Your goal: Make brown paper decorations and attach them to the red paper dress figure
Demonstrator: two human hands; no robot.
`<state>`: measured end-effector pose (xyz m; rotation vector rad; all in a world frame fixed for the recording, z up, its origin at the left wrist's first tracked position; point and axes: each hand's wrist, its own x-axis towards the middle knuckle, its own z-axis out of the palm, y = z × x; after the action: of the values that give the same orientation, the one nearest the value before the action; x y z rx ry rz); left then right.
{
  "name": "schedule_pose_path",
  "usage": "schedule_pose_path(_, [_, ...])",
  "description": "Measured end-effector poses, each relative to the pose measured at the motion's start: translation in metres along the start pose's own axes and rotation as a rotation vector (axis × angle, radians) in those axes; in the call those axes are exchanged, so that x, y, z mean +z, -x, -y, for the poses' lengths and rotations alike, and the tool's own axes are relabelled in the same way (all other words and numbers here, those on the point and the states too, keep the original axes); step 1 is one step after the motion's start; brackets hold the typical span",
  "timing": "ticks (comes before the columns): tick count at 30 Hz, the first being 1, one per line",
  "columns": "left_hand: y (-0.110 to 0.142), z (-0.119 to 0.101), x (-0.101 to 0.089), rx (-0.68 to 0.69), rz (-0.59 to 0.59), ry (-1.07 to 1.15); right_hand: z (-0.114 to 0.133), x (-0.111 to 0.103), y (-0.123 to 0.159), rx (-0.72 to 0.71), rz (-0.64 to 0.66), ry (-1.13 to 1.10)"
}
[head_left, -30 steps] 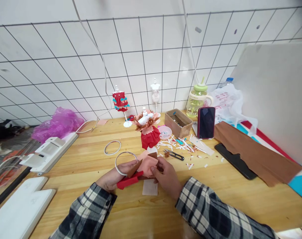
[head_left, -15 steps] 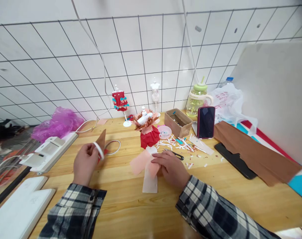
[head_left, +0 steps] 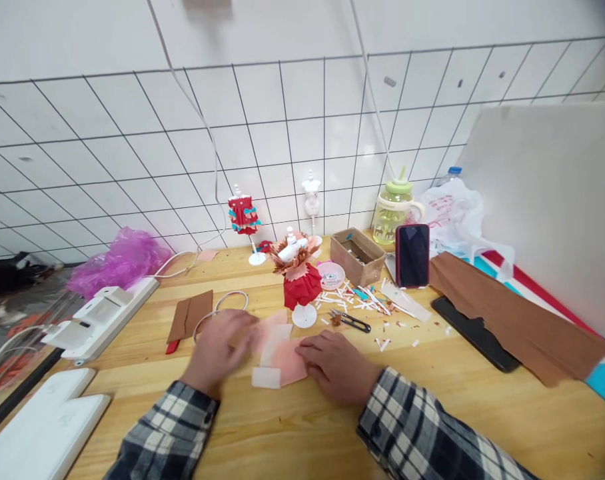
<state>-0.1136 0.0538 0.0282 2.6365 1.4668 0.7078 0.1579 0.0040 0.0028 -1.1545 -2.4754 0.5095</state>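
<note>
My left hand (head_left: 220,352), slightly blurred, is open with its fingers apart over the left edge of a pale pink paper piece (head_left: 266,328). My right hand (head_left: 340,368) rests open, fingertips on a second pink paper piece (head_left: 293,363). Whitish translucent strips (head_left: 266,378) lie across the pink pieces between my hands. Just behind stands a small mannequin in a red skirt (head_left: 302,285) with brown and pink petal-like ruffles, on a white round base. Thread snips (head_left: 355,322) lie beyond my right hand. Brown paper pieces (head_left: 191,316) and a thin white ring (head_left: 232,294) lie beyond my left.
At the back stand a mannequin in red and blue (head_left: 244,215), a bare white mannequin (head_left: 311,193), a cardboard box (head_left: 357,257), a jug (head_left: 392,213) and a phone (head_left: 412,255). Paper scraps (head_left: 372,300) litter the right. A power strip (head_left: 110,320) lies left.
My left hand has left the white ring and brown paper and moved right to the pink paper. The pink pieces and strips have shifted, and the mannequin's base now shows.
</note>
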Motion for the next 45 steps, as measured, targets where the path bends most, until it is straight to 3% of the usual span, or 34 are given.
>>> schedule_pose_path(1, [-0.002, -0.014, 0.007, 0.114, 0.121, 0.078, 0.0, 0.001, -0.001, -0.016, -0.02, -0.022])
schedule_pose_path(3, [-0.005, -0.035, 0.021, 0.206, 0.335, 0.151, -0.003, 0.002, -0.004, 0.002, -0.088, -0.041])
schedule_pose_path(6, [-0.008, -0.044, 0.034, 0.146, 0.356, 0.123, -0.014, 0.003, -0.008, 0.111, -0.165, 0.003])
schedule_pose_path(12, [-0.006, -0.007, 0.034, -0.136, 0.117, -0.133, -0.021, 0.01, -0.009, 0.199, -0.096, 0.092])
schedule_pose_path(15, [-0.003, -0.001, 0.033, -0.206, 0.035, -0.201, -0.019, 0.011, -0.009, 0.206, -0.089, 0.1])
schedule_pose_path(27, [-0.007, -0.018, 0.025, -0.128, -0.008, -0.123, -0.019, 0.002, -0.004, 0.13, -0.266, 0.004])
schedule_pose_path(34, [-0.007, -0.021, 0.028, -0.102, 0.1, -0.141, -0.016, 0.012, -0.003, 0.055, -0.218, -0.044])
schedule_pose_path(38, [-0.008, -0.011, 0.033, -0.186, -0.048, -0.006, -0.019, 0.012, -0.004, 0.101, -0.247, -0.06])
schedule_pose_path(45, [-0.006, 0.003, 0.035, -0.537, -0.406, 0.541, -0.015, 0.01, -0.001, 0.121, -0.214, 0.021])
